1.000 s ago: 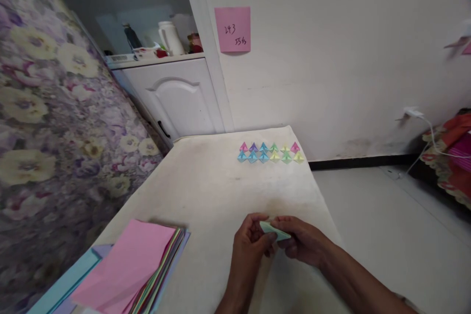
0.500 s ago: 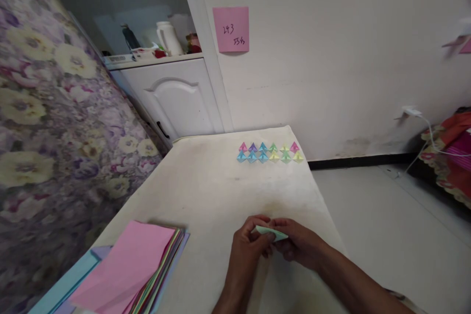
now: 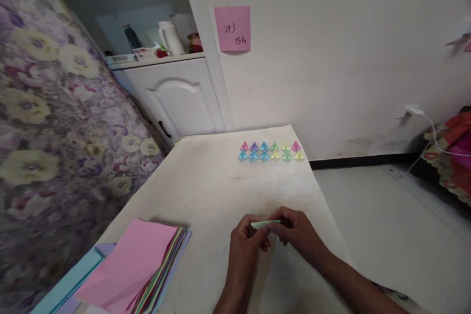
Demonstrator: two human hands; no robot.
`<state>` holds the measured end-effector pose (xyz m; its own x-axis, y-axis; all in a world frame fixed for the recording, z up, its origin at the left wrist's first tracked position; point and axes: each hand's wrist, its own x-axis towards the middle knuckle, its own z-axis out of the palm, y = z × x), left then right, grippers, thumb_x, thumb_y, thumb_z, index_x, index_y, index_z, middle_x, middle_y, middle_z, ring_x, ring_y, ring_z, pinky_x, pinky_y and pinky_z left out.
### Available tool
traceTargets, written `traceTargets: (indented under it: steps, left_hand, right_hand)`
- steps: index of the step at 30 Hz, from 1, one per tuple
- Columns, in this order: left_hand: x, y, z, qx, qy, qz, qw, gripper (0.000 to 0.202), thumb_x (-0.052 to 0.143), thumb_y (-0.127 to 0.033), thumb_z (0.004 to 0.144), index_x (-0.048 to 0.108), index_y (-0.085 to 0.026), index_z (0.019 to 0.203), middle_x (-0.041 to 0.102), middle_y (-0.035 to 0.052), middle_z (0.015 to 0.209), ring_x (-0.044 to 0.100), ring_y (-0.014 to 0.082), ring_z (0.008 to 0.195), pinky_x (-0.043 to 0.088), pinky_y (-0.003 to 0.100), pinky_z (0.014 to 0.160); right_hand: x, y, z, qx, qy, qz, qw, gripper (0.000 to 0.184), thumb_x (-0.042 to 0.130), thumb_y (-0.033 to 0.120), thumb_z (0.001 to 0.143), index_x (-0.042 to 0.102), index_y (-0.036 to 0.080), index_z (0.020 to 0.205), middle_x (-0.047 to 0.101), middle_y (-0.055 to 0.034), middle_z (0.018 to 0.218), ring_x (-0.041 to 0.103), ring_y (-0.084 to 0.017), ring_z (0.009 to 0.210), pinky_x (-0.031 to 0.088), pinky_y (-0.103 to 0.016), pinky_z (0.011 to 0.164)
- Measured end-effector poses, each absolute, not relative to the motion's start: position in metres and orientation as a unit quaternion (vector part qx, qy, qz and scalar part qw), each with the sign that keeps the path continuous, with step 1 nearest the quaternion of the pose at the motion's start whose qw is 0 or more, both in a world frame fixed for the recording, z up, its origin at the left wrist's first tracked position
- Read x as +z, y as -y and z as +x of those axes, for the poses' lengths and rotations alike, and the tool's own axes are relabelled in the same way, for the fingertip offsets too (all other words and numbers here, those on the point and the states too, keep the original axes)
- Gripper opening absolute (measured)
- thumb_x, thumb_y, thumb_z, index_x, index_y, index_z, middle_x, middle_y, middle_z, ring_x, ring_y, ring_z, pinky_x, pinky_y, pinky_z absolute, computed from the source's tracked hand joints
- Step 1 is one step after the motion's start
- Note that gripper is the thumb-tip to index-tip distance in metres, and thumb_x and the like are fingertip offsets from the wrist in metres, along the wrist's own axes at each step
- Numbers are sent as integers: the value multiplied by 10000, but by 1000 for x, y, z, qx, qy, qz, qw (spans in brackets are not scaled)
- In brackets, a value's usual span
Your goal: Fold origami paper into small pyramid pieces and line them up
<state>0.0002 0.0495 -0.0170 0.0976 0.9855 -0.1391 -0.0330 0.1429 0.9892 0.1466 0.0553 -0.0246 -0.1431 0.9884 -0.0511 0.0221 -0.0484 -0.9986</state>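
Observation:
Both my hands meet over the near part of a white table (image 3: pixel 206 181). My left hand (image 3: pixel 246 243) and my right hand (image 3: pixel 300 235) pinch a small folded piece of light green paper (image 3: pixel 265 224) between their fingertips; it is seen almost edge-on, held just above the tabletop. At the table's far end lie two short rows of small folded paper shapes (image 3: pixel 271 152) in pink, purple, blue, green and yellow. A stack of coloured paper sheets (image 3: pixel 136 267), pink on top, lies at the near left.
A flowered cloth (image 3: pixel 55 122) rises along the table's left side. Behind the table are a white cabinet (image 3: pixel 176 95) with bottles on top and a wall with a pink note (image 3: pixel 232 28). Bare floor (image 3: pixel 386 221) lies to the right, with a white cable (image 3: pixel 429 130).
The green paper piece has turned from showing its flat face to nearly edge-on, and both hands have shifted slightly with it. The view barely moved.

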Motion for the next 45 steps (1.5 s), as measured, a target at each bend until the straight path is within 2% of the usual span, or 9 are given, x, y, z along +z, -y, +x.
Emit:
traceTargets:
  steps: [5, 10, 16, 21, 29, 40, 45]
  left_hand:
    - [-13, -48, 1, 442, -491, 471, 584, 150, 641, -265, 722, 560, -144, 758, 610, -9, 497, 535, 109, 477, 423, 207, 502]
    - [-13, -47, 0, 441, -481, 450, 610, 176, 609, -311, 756, 562, -141, 744, 649, 18, 554, 580, 123, 531, 457, 223, 557]
    - [-8, -45, 3, 453, -466, 427, 629, 201, 629, -334, 742, 578, -141, 760, 654, 25, 588, 612, 143, 582, 476, 239, 588]
    - [-9, -43, 2, 470, -448, 398, 648, 276, 531, -402, 815, 575, -139, 747, 653, 40, 601, 600, 134, 576, 470, 232, 580]
    - [-15, -46, -1, 465, -483, 425, 608, 273, 549, -394, 805, 599, -131, 753, 666, 45, 614, 601, 132, 578, 492, 240, 604]
    - [-17, -49, -1, 444, -510, 455, 579, 204, 602, -333, 761, 598, -130, 751, 643, 21, 573, 588, 132, 557, 483, 236, 568]
    - [-16, -48, 1, 456, -523, 435, 574, 188, 601, -312, 758, 563, -136, 705, 629, 10, 559, 577, 124, 545, 474, 231, 558]
  right_hand:
    - [-24, -56, 147, 562, 511, -472, 447, 193, 623, 342, 725, 584, 158, 682, 511, 45, 459, 444, -81, 410, 361, -204, 428]
    - [-22, -55, 147, 581, 483, -465, 461, 260, 615, 395, 731, 569, 150, 658, 496, 47, 453, 437, -79, 411, 363, -207, 436]
    - [-26, -55, 144, 600, 469, -444, 473, 231, 656, 348, 697, 551, 146, 664, 527, 41, 497, 474, -85, 440, 382, -212, 459]
    - [-28, -55, 145, 598, 480, -443, 464, 195, 634, 310, 720, 541, 150, 659, 529, 44, 483, 473, -84, 426, 387, -211, 453]
    - [-23, -54, 143, 585, 496, -451, 457, 206, 597, 329, 752, 511, 161, 668, 513, 53, 467, 461, -81, 415, 364, -205, 444]
    - [-28, -51, 144, 564, 533, -432, 459, 273, 436, 391, 873, 501, 164, 735, 488, 55, 484, 450, -83, 432, 360, -205, 449]
    - [-28, -50, 141, 561, 526, -452, 452, 175, 576, 318, 782, 504, 164, 743, 507, 57, 516, 465, -80, 436, 367, -196, 438]
